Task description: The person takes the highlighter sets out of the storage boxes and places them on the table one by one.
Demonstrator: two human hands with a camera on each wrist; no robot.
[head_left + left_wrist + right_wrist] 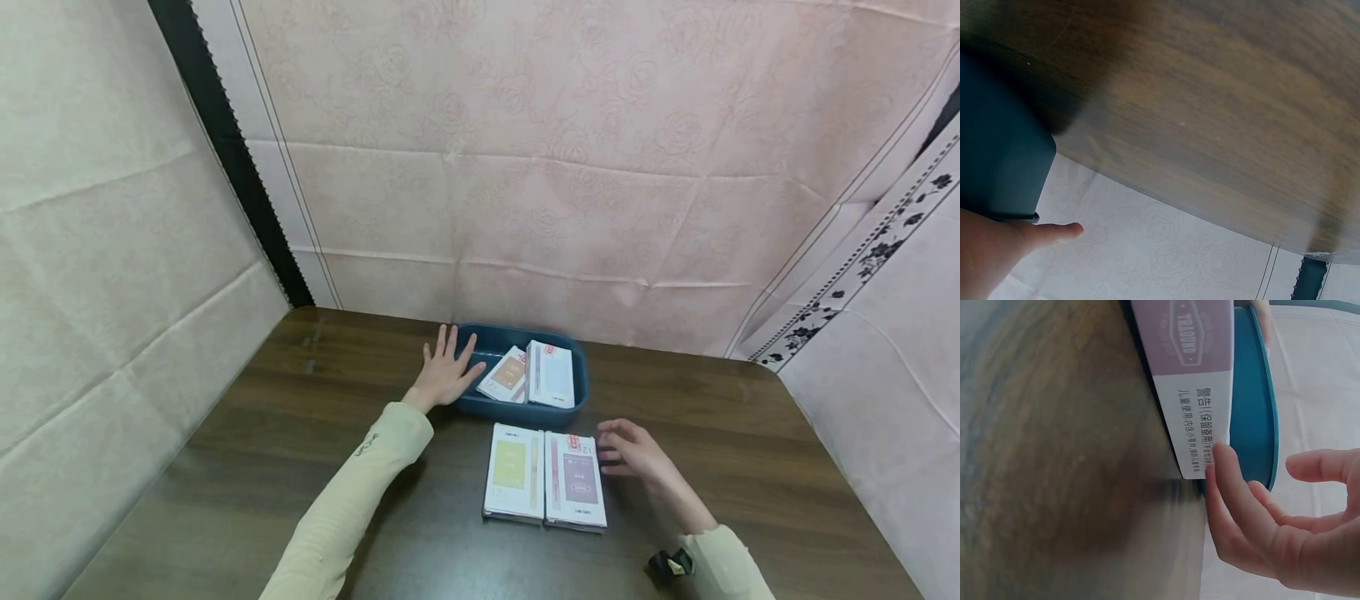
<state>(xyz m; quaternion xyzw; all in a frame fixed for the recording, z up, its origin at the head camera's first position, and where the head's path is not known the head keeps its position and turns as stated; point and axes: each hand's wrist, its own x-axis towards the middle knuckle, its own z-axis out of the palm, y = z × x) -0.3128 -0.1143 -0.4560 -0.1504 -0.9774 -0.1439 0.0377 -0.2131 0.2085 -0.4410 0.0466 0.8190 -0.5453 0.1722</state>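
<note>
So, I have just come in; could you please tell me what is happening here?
A person has both hands at work on a table. The left hand, fingers spread, is at the left end of a blue bin. The right hand is at the right side of a purple box, not gripping it. That box lies beside a green box, in front of the bin. An orange box and a pale box are inside the bin.

At the frame's centre, a bin [491, 408] stands near the far edge of the tabletop [262, 483], holding an inner left box [508, 375] and inner right box [551, 375]. The left grip [445, 375] is at its left end. Below it in the frame lie a front left box [513, 472] and front right box [576, 481], side by side; the right grip [633, 450] is just right of these.
</note>
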